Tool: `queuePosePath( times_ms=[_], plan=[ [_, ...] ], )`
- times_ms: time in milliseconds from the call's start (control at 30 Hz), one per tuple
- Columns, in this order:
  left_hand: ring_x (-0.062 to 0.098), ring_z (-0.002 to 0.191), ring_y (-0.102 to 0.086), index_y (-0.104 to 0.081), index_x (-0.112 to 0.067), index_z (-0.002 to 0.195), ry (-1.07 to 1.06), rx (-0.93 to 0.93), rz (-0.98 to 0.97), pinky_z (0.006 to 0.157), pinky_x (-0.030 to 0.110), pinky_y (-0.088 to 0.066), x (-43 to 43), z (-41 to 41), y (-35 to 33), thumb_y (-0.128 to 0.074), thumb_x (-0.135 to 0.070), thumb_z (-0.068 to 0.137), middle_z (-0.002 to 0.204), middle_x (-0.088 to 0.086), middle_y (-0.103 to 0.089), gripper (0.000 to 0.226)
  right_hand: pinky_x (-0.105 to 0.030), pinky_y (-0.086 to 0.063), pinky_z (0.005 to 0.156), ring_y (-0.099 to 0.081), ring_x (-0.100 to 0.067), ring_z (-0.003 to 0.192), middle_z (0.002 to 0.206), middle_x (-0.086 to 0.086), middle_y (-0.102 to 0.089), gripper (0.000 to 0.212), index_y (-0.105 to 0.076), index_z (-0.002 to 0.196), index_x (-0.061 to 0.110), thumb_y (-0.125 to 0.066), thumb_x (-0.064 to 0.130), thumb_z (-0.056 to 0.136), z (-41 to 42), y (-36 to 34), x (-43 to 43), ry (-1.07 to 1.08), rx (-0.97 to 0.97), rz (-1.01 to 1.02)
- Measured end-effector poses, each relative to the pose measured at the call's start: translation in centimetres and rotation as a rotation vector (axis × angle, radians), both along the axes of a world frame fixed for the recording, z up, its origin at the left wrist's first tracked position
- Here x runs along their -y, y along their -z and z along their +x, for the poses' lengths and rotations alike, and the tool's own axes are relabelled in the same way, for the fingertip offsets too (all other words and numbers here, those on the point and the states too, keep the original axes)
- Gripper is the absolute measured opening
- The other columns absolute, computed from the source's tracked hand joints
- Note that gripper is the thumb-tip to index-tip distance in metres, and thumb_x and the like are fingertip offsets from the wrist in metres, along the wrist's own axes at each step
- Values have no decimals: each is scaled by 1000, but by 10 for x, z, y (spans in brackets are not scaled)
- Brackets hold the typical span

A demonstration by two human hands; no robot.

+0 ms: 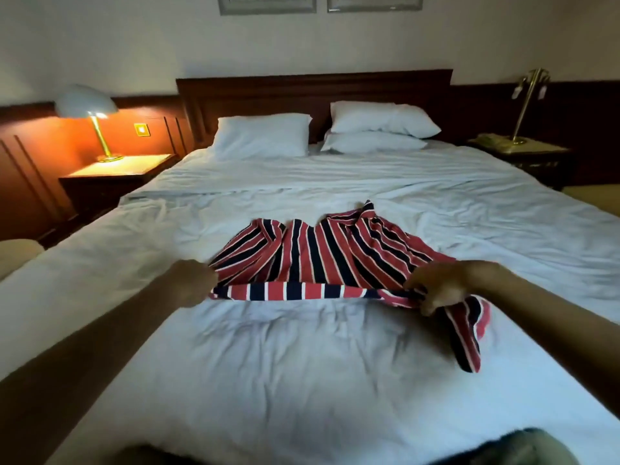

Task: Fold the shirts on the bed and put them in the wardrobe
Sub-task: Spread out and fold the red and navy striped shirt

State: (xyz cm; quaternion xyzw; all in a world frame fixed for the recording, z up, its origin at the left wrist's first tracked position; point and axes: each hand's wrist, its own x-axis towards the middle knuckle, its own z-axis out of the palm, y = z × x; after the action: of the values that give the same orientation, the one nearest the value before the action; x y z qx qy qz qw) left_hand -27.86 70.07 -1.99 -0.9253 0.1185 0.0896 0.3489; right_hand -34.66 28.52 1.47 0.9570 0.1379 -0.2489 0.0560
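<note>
A shirt [322, 253] with red, navy and white stripes lies spread across the middle of the white bed [302, 364], its near hem turned up in a narrow band. My left hand [193, 281] grips the hem's left corner. My right hand [443, 286] pinches the hem at the right, where a loose flap of the shirt trails toward me. No wardrobe is in view.
Three white pillows [261, 135] lean against the dark wooden headboard [312, 92]. A lit lamp [89, 109] stands on the left nightstand [117, 172]. On the right nightstand [523, 152] a brass lamp [528, 95] is unlit. Rumpled white bedding lies around the shirt.
</note>
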Motion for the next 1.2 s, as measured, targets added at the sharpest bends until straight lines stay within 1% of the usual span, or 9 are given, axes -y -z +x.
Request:
queuePosePath(
  times_ms=[100,200,267,467,600,767,967,1100,1200],
  plan=[
    [24,100,-70,-63,-19,106,-102,-194,8,81,32,-56,-6,-16,-4,-61,-17,89,113,5,-70,18,-28,-55,71,-64,-17,86,113,-1,-60,29,-65,109,36,-61,56,89,-25,-13,-14,256,-471,377],
    [19,88,-65,-60,-23,125,-399,-498,-293,67,27,-54,-20,-18,10,-84,-49,70,121,6,-66,66,-30,-58,64,-71,-31,85,121,-13,-68,40,-59,123,34,-52,57,91,-38,-2,-17,313,-622,597],
    [13,79,-64,-64,-32,125,-494,-632,-426,59,22,-45,-19,-27,18,-80,-69,66,121,-2,-66,72,-29,-57,60,-73,-33,81,121,-15,-69,49,-55,130,28,-51,56,90,-39,16,-19,295,-714,711],
    [17,88,-64,-69,-22,87,-337,-297,-758,88,35,-48,-43,-27,68,-28,-109,45,92,0,-68,105,-35,-59,75,-72,-24,89,103,-4,-73,24,-64,116,20,-55,37,100,-31,83,-30,229,-175,614],
    [37,128,-41,-57,-31,102,-382,-28,-760,109,51,-31,-60,-24,103,-53,-71,88,138,7,-40,42,-42,-34,114,-44,-14,133,142,5,-50,36,-58,131,36,-51,49,98,-23,130,-34,84,173,522],
    [46,131,-40,-36,-36,138,-564,168,-904,109,57,-31,-85,-26,133,-47,-80,85,147,19,-35,70,-50,7,121,13,-28,151,166,4,5,74,4,151,54,-5,80,82,-13,185,-55,216,214,326],
    [38,123,-53,-44,-23,139,-584,258,-1378,97,42,-42,-90,-17,118,-82,-37,80,137,14,-55,72,-57,10,118,15,-42,148,165,-3,11,66,16,147,55,-1,77,87,5,191,-82,331,291,221],
    [33,111,-62,-57,-27,124,-422,279,-1269,92,39,-47,-115,-16,111,-80,-21,81,120,5,-65,49,-58,8,119,14,-41,149,165,-2,10,67,15,147,55,-2,78,87,7,193,-84,359,314,212],
    [37,103,-63,-57,-28,126,-410,302,-981,79,37,-46,-154,-27,101,-74,-27,89,119,11,-67,41,-58,7,119,11,-42,149,166,-2,9,66,14,148,55,-5,77,89,8,192,-85,373,328,206]
  ],
)
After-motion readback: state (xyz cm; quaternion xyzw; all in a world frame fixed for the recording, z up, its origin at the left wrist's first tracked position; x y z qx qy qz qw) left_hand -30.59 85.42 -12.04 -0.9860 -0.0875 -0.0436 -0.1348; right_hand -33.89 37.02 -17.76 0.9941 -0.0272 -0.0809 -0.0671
